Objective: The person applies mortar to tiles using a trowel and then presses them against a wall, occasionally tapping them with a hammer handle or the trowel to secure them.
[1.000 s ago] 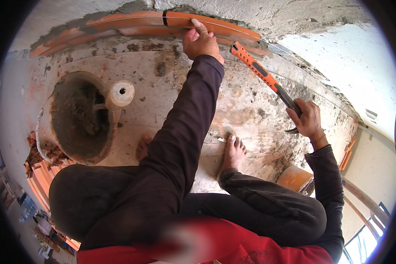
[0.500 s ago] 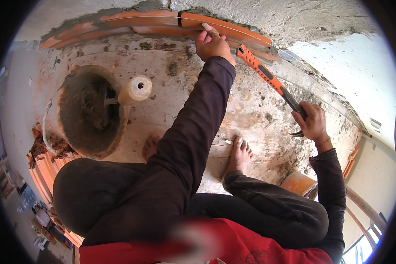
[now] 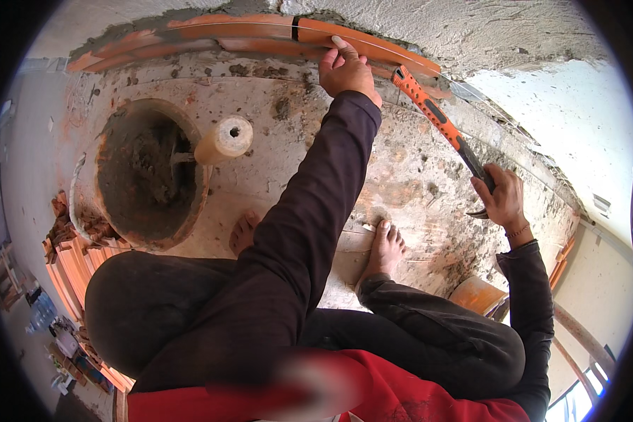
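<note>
Along the wall base runs a course of orange terracotta bricks, with a thin taut string [image 3: 246, 24] stretched along it. My left hand [image 3: 348, 74] is at the right-hand brick [image 3: 394, 53], fingers curled against its near side and thumb raised on its face. A dark gap separates this brick from the neighbouring brick [image 3: 232, 28] on the left. My right hand [image 3: 503, 197] is closed round a hammer [image 3: 439, 123] near its head, mostly hidden by the hand. The hammer's orange and black handle points away, its butt end close to the brick's near side.
A mortar bucket [image 3: 148, 176] stands at left, with a trowel's pale round handle [image 3: 225, 139] jutting over its rim. Stacked terracotta bricks [image 3: 77, 274] lie behind it. My bare feet rest on the mortar-spattered floor. A rusty round container [image 3: 477, 295] sits by my right knee.
The hammer's butt end has shifted slightly right and away along the brick. My left hand stays at the same brick; the whole view has shifted a little.
</note>
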### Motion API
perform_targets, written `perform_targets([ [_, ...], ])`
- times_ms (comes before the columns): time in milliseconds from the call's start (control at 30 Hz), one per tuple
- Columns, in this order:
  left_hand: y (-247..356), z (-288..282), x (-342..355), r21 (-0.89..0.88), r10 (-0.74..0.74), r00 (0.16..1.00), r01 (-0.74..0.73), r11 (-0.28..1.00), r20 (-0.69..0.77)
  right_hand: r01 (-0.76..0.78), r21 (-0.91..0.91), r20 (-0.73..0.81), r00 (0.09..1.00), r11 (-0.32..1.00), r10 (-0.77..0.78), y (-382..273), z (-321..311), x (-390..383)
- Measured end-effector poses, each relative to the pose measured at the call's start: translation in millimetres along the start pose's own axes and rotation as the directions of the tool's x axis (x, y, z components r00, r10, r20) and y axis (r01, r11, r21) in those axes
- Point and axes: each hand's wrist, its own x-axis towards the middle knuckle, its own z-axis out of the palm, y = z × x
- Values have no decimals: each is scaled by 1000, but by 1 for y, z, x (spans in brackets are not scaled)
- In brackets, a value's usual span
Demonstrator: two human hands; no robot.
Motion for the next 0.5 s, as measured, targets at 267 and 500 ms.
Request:
perform_targets([
  [267, -4, -1, 5, -17, 15, 1000, -15, 1000, 2, 45, 1, 8, 999, 999, -45, 1, -1, -1],
  [500, -3, 1, 4, -49, 8, 1000, -9, 999, -21, 73, 8, 38, 997, 997, -73, -2, -4, 2],
])
